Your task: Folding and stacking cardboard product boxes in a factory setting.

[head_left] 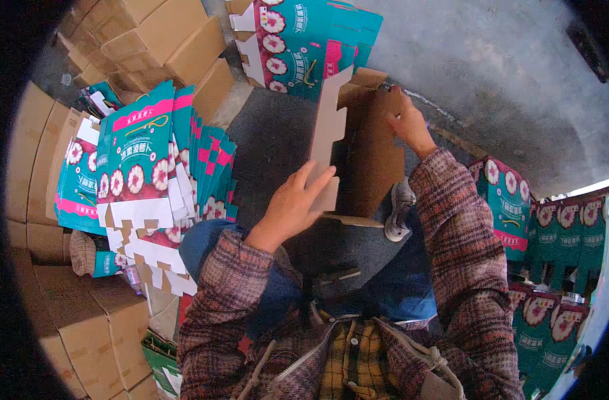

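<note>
An unfolded cardboard box point(373, 143), plain brown inside with a notched pale flap point(329, 123) on its left, stands tilted in front of me. My right hand point(411, 127) grips its far right edge, thumb on the inner side; the other fingers are partly hidden behind the board. Against the lower part of the pale flap rests my left hand point(291, 207), fingers stretched and apart. The box's outer print is out of sight.
Flat printed teal cartons point(141, 157) are fanned out at the left, more teal cartons point(304, 43) at the far side. Brown boxes point(151, 43) are stacked at the left. Standing teal cartons point(508, 207) line the right. A grey shoe point(399, 210) is beside the box.
</note>
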Tool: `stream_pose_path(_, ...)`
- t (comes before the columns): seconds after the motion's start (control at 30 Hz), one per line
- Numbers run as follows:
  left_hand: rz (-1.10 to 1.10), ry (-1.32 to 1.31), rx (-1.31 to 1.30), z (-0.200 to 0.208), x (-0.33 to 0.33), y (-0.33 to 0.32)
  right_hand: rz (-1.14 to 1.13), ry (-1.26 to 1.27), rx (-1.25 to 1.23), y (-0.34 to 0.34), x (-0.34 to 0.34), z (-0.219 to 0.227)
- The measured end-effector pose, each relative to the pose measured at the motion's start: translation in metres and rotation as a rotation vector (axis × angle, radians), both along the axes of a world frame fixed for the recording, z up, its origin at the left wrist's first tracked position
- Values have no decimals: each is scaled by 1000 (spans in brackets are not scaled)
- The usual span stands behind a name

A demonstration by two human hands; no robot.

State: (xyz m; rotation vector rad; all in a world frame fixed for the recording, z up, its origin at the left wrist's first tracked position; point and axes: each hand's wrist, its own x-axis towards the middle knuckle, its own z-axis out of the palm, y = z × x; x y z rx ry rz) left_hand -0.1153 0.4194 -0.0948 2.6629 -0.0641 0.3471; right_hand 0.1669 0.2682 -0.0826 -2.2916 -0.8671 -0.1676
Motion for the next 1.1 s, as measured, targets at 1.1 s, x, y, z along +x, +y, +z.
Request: stream_pose_path(1.1, 134, -58, 253, -41, 25, -51, 225, -452, -832, -11, 47, -5)
